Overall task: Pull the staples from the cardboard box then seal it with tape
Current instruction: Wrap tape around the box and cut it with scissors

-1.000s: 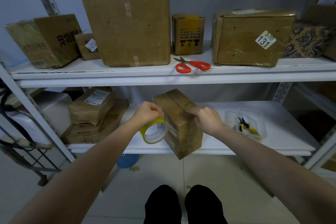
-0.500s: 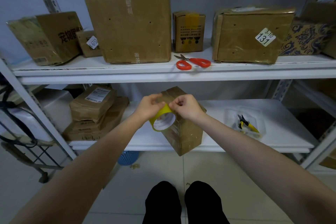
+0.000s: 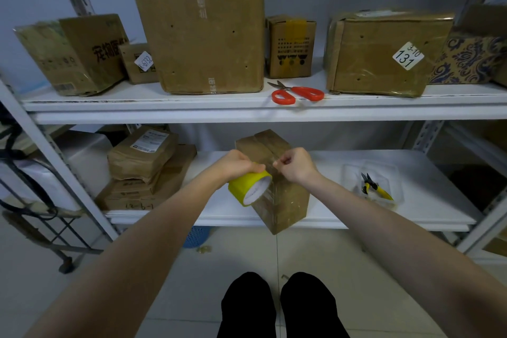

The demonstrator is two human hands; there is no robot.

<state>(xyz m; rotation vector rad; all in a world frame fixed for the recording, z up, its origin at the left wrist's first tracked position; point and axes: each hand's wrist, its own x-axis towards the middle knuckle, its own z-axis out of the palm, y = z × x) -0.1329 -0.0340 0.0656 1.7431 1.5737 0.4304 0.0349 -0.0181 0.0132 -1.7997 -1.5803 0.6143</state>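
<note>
Yellow tape roll [image 3: 248, 185] sits at frame centre, gripped from above by our left hand [image 3: 236, 164] and held against the cardboard box [image 3: 285, 200] on the lower shelf [image 3: 329, 214]. Our right hand [image 3: 295, 166], fingers curled, pinches the roll's free end just right of it.

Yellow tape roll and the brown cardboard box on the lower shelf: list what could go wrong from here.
1. The brown cardboard box juts past the front edge of the white lower shelf, and neither hand holds it; pressing tape on could tip it off.
2. The left hand grips the yellow tape roll and the right hand pinches the tape end, so reaching the red-handled scissors on the shelf above may be awkward.
</note>
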